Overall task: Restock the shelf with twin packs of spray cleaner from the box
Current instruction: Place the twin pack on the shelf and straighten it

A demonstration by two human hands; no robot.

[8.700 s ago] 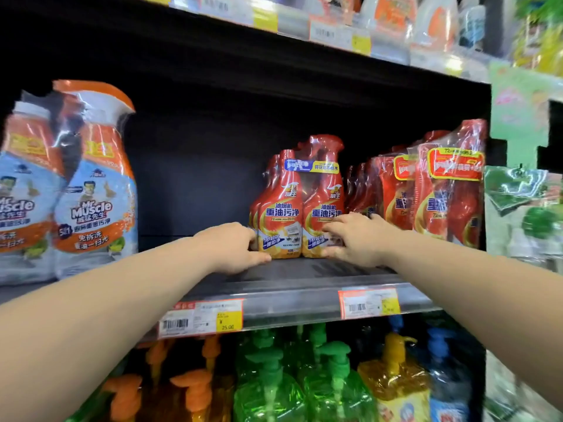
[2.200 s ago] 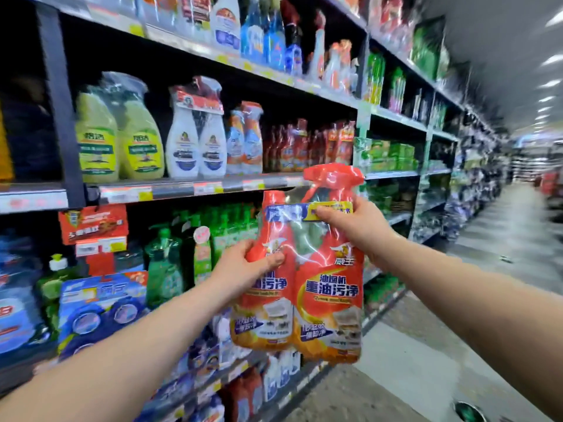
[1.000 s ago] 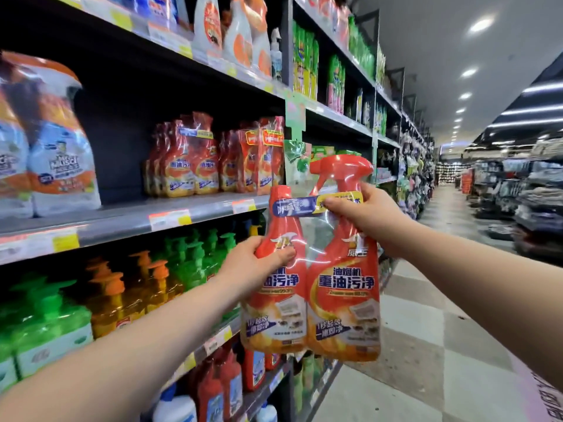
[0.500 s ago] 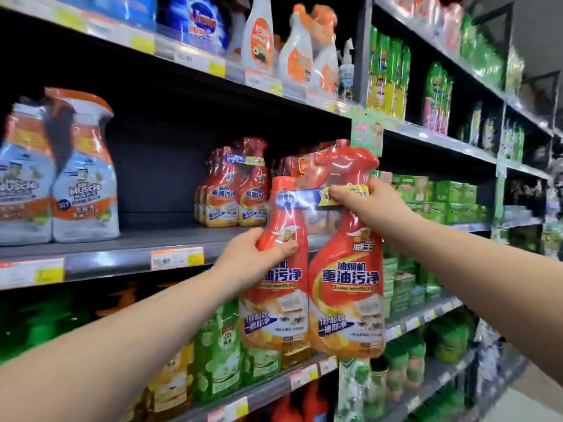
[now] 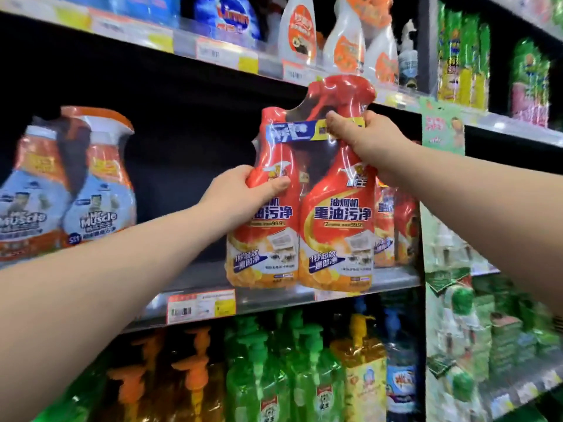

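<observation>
I hold a red-and-orange twin pack of spray cleaner (image 5: 320,226) upright in both hands, its base level with the front lip of the middle shelf (image 5: 274,295). My left hand (image 5: 240,193) grips the left bottle at its waist. My right hand (image 5: 365,138) pinches the blue-and-yellow band at the right bottle's neck. More red twin packs (image 5: 393,226) stand on the same shelf just behind and to the right, partly hidden by the held pack. No box is in view.
Mr Muscle twin packs (image 5: 70,190) stand at the left of the shelf, with a dark gap between them and the red packs. Green and orange pump bottles (image 5: 274,370) fill the shelf below. White spray bottles (image 5: 344,41) stand above. A dark upright (image 5: 426,41) borders the bay on the right.
I have turned from the aisle toward the shelf and lifted the twin pack up and forward. It now hangs at the shelf's front edge, covering the packs that stood behind.
</observation>
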